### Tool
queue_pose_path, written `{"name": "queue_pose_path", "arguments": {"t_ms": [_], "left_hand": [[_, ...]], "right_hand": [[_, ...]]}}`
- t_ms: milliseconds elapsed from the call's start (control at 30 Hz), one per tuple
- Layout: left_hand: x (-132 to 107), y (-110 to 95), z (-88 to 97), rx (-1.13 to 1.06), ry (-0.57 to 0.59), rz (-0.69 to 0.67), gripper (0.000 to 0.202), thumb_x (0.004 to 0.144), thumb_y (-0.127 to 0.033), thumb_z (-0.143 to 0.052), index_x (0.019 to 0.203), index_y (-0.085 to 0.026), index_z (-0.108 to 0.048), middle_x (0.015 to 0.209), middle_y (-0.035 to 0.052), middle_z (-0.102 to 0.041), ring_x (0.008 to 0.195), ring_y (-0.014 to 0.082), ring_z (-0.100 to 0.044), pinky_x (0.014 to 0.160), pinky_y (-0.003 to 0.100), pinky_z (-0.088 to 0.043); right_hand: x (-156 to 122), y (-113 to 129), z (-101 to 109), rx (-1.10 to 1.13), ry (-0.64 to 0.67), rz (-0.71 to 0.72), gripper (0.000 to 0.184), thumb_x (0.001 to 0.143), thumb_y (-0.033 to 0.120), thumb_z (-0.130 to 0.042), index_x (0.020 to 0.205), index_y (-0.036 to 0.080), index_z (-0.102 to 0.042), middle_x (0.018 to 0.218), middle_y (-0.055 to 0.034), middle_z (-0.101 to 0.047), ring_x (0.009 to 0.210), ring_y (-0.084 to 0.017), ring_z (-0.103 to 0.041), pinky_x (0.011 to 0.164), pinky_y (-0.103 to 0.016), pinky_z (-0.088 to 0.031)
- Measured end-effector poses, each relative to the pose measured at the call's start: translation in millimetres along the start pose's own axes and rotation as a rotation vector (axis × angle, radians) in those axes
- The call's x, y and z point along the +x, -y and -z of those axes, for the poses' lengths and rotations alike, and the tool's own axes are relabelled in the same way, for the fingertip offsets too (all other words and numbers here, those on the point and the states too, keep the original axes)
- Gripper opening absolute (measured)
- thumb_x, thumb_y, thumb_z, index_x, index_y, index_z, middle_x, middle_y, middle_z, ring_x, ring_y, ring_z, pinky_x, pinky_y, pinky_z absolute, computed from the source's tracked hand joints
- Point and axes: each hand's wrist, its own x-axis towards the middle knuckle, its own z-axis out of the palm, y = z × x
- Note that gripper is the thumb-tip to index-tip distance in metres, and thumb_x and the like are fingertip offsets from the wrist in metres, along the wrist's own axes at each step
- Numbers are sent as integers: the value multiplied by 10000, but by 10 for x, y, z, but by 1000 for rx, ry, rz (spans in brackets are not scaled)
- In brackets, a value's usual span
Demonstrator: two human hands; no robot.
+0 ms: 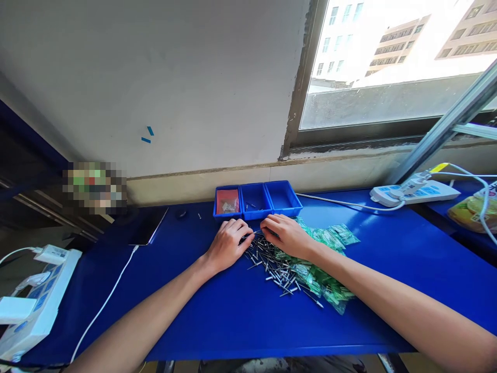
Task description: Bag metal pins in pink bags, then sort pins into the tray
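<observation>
A pile of metal blind rivets lies on the blue table under and in front of my hands. My left hand is at the pile's left edge, fingers curled, thumb and forefinger pinched around a thin rivet. My right hand rests over the back of the pile with its fingers bent down; a rivet shaft shows at its fingertips, close to my left thumb. Partly under my right forearm, small green-tinted plastic bags lie heaped against the rivets. How many rivets each hand holds is hidden.
Three joined blue bins stand by the wall; the left one holds a red packet, the middle one a few small pieces. A phone charges at left. Power strips and cables lie at both sides. A metal frame slants at right.
</observation>
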Motion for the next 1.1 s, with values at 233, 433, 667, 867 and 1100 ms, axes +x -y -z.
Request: {"name": "queue_pose_path", "arguments": {"t_ms": [233, 433, 667, 867, 1100], "left_hand": [[0, 1, 4, 3, 7, 1, 172, 1083, -331, -547, 1049, -233, -684, 1055, 40, -705, 999, 221, -613, 894, 397, -454], [4, -5, 12, 6, 11, -2, 157, 1080, -320, -556, 1044, -227, -677, 1058, 37, -703, 1001, 220, -611, 891, 391, -446], [2, -10, 8, 6, 11, -1, 143, 1078, -305, -560, 1047, -225, -673, 1055, 32, -703, 997, 213, -610, 889, 387, -441], [4, -6, 9, 6, 5, -5, 147, 1077, -308, -561, 1043, -226, -678, 1049, 32, -707, 991, 212, -614, 891, 387, -447], [5, -14, 13, -6, -16, -6, 170, 1081, -312, -550, 1037, -227, -690, 1042, 33, -715, 995, 206, -631, 915, 392, -454]], "right_hand": [[6, 9, 8, 2, -6, 0, 161, 1097, 245, -454, 1060, 212, -607, 930, -62, -669, 826, -211, -597, 792, -355, -444], [2, 8, 3, -8, -7, 2, 158, 1101, 246, -452, 1064, 212, -602, 934, -62, -669, 827, -209, -599, 792, -349, -432], [2, 4, 7, -10, -12, 5, 155, 1100, 247, -462, 1052, 207, -604, 924, -59, -668, 811, -206, -594, 768, -345, -419], [1, -4, -8, -12, -19, 7, 164, 1101, 251, -458, 1052, 209, -609, 926, -61, -671, 819, -209, -599, 765, -353, -420], [-9, 1, -2, 4, -22, -3, 170, 1103, 261, -455, 1075, 214, -615, 942, -66, -673, 825, -211, -605, 770, -351, -425]]}}
